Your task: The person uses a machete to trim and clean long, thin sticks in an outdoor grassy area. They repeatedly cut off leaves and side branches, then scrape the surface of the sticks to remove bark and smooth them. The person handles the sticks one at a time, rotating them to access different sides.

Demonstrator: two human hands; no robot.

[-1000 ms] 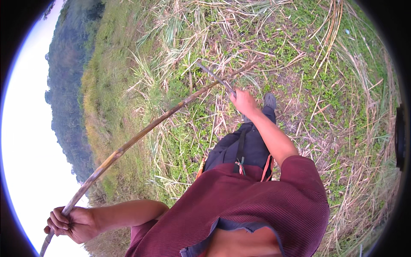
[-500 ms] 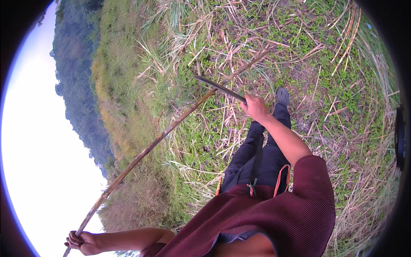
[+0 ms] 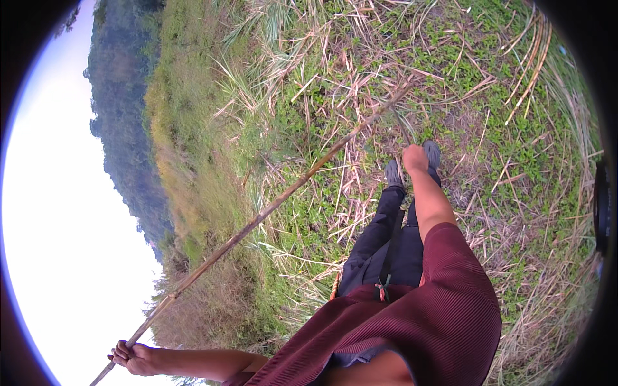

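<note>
A long brown cane stalk (image 3: 293,188) slants across the view, from the lower left up to the upper middle. My left hand (image 3: 136,358) is closed around its lower end, with the arm stretched far out to the left. In front of my legs, my right hand (image 3: 415,158) is closed on a long-bladed knife. The knife blade (image 3: 404,128) is smeared and points up toward the stalk's far end. Whether blade and stalk touch, I cannot tell. The knife's handle is hidden inside my fist.
Cut canes (image 3: 533,61) lie together on the ground at the upper right. Dry leaves and stems (image 3: 347,83) litter the low green plants. My shoes (image 3: 394,174) stand just beyond my right hand. Tall grass (image 3: 187,128) and a wooded hill (image 3: 125,96) rise at left.
My right hand has moved forward, away from my body, and the knife has swung from pointing left across the stalk to pointing at its far end. The left hand keeps its grip, slightly shifted.
</note>
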